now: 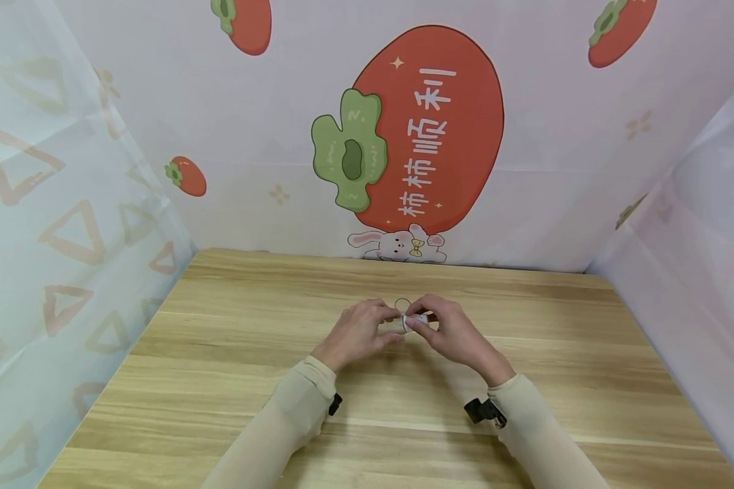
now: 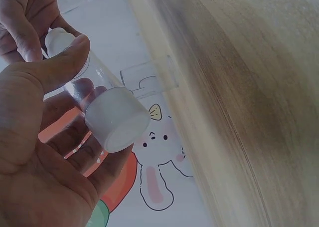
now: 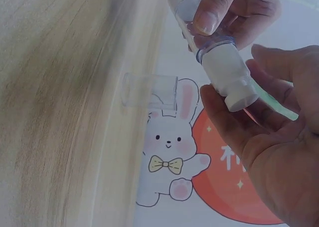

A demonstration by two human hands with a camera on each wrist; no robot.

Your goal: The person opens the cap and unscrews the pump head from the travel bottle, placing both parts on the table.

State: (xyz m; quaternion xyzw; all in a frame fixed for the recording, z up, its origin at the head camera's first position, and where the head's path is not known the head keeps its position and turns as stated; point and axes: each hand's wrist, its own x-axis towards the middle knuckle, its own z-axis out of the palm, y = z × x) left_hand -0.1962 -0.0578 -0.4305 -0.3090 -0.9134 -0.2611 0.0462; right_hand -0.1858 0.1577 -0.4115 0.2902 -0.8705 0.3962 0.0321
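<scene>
Both hands are on a small clear pump bottle (image 3: 224,62) with a white base and a stepped white pump head. My left hand (image 1: 361,333) grips its clear body, the thumb across the front and the fingers curled behind. In the left wrist view the white base (image 2: 117,119) points down toward the camera. My right hand (image 1: 452,333) has its thumb and fingers around the white pump head (image 3: 237,95); the index fingertip lies right at its side. Held tilted, the bottle is partly covered by fingers. Behind it stands a clear, hollow cap (image 3: 152,92) on the table.
The wood-grain table (image 1: 220,407) reaches back to a white cloth wall (image 1: 269,122) printed with persimmons and a rabbit. More patterned cloth hangs at the left side (image 1: 67,204) and right side (image 1: 697,272). A dark wrist camera (image 1: 486,412) sits by the right sleeve.
</scene>
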